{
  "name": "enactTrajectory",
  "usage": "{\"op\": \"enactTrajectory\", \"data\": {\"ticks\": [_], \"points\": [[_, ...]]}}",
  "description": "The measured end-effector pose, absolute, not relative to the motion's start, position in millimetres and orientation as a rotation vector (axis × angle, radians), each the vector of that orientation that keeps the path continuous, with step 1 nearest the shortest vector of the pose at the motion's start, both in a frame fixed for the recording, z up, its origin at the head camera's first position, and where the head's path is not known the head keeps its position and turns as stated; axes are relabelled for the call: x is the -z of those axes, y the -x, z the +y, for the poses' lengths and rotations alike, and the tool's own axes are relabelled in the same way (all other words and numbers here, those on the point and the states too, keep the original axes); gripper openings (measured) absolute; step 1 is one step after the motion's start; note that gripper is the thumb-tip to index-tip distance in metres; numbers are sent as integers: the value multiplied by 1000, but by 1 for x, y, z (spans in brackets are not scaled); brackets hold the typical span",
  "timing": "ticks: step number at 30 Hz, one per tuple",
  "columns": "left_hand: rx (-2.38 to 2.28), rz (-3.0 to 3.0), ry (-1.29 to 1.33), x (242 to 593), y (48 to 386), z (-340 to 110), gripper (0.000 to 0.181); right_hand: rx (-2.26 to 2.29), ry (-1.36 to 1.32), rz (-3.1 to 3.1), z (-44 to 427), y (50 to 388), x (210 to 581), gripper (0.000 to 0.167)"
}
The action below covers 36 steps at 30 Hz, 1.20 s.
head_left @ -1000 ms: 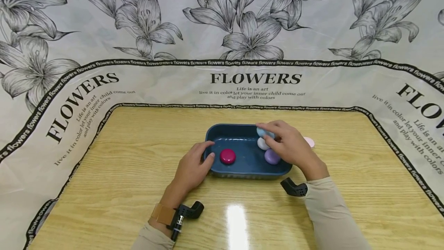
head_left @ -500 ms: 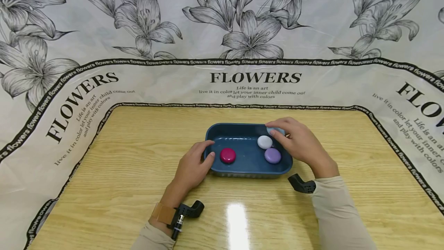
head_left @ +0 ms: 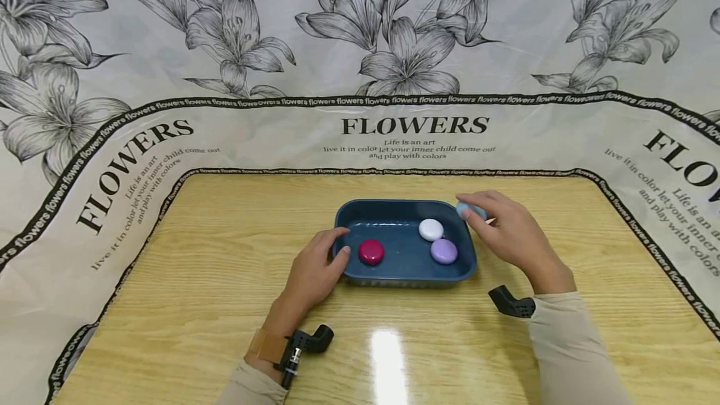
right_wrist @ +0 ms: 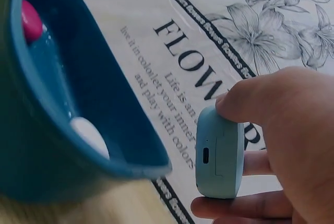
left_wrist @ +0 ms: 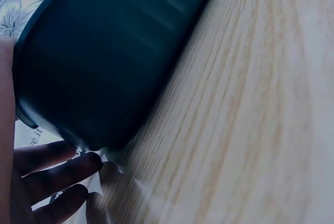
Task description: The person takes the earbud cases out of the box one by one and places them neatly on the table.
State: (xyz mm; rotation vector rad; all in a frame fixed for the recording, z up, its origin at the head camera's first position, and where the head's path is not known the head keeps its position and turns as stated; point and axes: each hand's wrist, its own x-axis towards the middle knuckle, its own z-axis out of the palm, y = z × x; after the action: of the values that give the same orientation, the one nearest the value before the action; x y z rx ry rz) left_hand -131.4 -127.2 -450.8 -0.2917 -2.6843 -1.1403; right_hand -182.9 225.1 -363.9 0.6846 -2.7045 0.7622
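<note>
A: So, right hand [head_left: 509,230], what's it got?
B: A light blue case [right_wrist: 219,153], pinched tight! Thumb on one edge, fingers against the opposite one, and a dark slot [right_wrist: 205,156] showing clearly on its side.
A: And where's that case sitting relative to the hand?
B: Right there at the fingertips, out in front of the palm. From the head view, it's by the far right corner of the blue container [head_left: 405,282]; from the right wrist, it's outside the wall, apart from it.
A: Over to the left hand [head_left: 315,267]!
B: Gripping the container's left end, thumb and a finger over the rim, other fingers along the outside.
A: Inside the container?
B: A magenta case [head_left: 371,252] near the left hand, then, at the right end, a white case [head_left: 430,230] just beyond a purple one [head_left: 444,251].
A: And the container itself?
B: Upright on the wooden table [head_left: 197,305].
</note>
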Motion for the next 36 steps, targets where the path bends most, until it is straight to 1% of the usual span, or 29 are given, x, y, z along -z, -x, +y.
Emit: {"op": "enactTrajectory", "data": {"ticks": [11, 24, 36], "points": [[1141, -2676, 282, 453, 132, -127, 37, -709, -617, -2752, 254, 176, 367, 44], [1151, -2685, 282, 452, 131, -127, 38, -719, -415, -2897, 282, 181, 377, 55], [1152, -2684, 287, 450, 130, -127, 39, -762, -358, -2914, 302, 183, 382, 55]]}}
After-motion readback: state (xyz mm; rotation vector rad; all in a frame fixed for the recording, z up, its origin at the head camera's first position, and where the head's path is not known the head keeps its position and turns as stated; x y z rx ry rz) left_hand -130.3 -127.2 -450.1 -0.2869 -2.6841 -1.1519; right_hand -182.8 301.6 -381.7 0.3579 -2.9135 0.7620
